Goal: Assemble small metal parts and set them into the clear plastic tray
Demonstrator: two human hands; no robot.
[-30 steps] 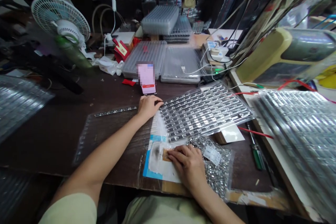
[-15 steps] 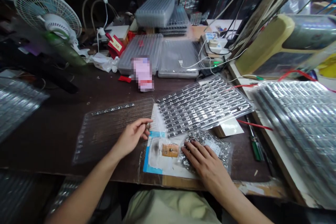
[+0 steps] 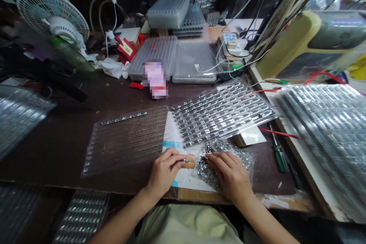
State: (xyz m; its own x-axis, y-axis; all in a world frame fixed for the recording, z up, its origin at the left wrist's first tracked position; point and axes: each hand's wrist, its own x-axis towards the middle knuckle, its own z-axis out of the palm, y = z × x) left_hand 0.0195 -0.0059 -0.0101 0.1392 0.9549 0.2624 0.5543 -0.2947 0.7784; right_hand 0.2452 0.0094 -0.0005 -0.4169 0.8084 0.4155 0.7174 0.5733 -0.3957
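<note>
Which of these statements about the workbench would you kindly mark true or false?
The left hand holds a small silver metal part against a tan pad: true.
The right hand rests on a clear plastic bag of small silver parts: true.
The green-handled screwdriver lies left of the hands: false, it lies to their right.
The ribbed clear plastic tray left of the hands is packed full of parts: false, only one metal strip lies on it.

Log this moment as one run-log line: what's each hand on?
left hand: pinching metal part at tan pad | right hand: on bag of parts | nearby: tray of parts
</note>
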